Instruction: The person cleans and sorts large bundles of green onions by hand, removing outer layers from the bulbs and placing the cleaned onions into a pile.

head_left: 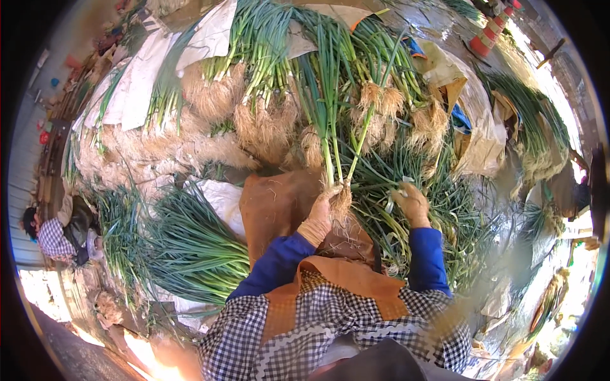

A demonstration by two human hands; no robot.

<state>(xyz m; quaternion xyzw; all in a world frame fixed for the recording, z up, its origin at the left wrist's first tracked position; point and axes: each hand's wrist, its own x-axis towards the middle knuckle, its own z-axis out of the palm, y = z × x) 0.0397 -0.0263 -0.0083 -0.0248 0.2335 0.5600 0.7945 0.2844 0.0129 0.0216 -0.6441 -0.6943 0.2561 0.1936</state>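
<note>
My left hand (319, 214) is closed around the root end of a few long green onions (328, 120). Their white stalks rise away from me and the pale, stringy roots (341, 206) dangle beside my fingers over the brown apron (273, 206). To the right, my right hand (413, 203) is apart from these stalks, its fingers curled in. A pale leafy strip shows at its fingertips, but I cannot make out what is gripped. Loose green leaves (387, 238) lie heaped under and around that hand.
Bundled green onions (270, 57) with bushy roots lie in a row ahead. A leafy pile (190, 241) is at my left, and pale sacking (473, 114) at the right. Another person (60, 235) is at the far left. A striped traffic cone (488, 37) stands far right.
</note>
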